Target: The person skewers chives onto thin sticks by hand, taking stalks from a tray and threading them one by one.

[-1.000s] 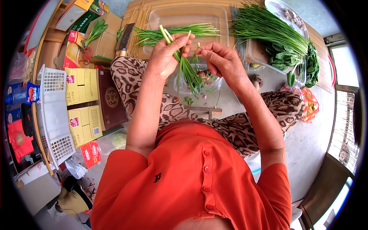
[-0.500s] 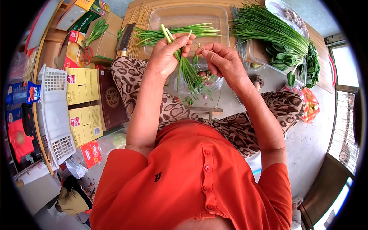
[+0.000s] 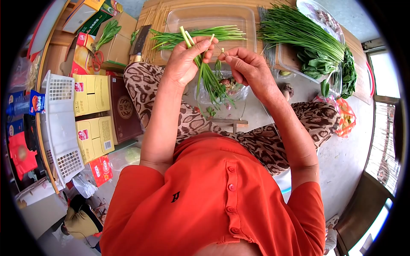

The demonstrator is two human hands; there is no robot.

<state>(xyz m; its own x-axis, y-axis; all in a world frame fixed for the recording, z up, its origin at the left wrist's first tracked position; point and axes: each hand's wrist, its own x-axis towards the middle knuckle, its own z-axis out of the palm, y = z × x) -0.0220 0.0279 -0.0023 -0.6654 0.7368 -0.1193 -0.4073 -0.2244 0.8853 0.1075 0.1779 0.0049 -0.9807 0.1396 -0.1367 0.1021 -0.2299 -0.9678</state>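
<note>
My left hand (image 3: 186,62) is closed around a small bunch of chives (image 3: 210,83), pale stem ends upward and green leaves hanging down between my hands. To the right, my right hand (image 3: 250,70) pinches a thin chive stalk (image 3: 222,50) between thumb and forefinger, just apart from the bunch. Behind my left hand, more chives (image 3: 226,32) lie across a clear plastic tray (image 3: 209,16). A larger pile of chives (image 3: 301,34) is at the right, beside leafy greens (image 3: 318,64). Below my hands, a plastic bag (image 3: 239,91) holds scraps, partly hidden by the leaves.
A cleaver (image 3: 140,42) lies near bamboo skewers (image 3: 157,21) on the wooden table. Metal skewers (image 3: 268,51) are right of the tray. Garlic sits on a plate (image 3: 306,6). Boxes (image 3: 92,94), red-handled scissors (image 3: 98,61) and a white basket (image 3: 64,123) stand left.
My hands and the chives have hardly moved. At the lower right edge, what looks like another person's shoe and leg has shifted and shows more clearly.
</note>
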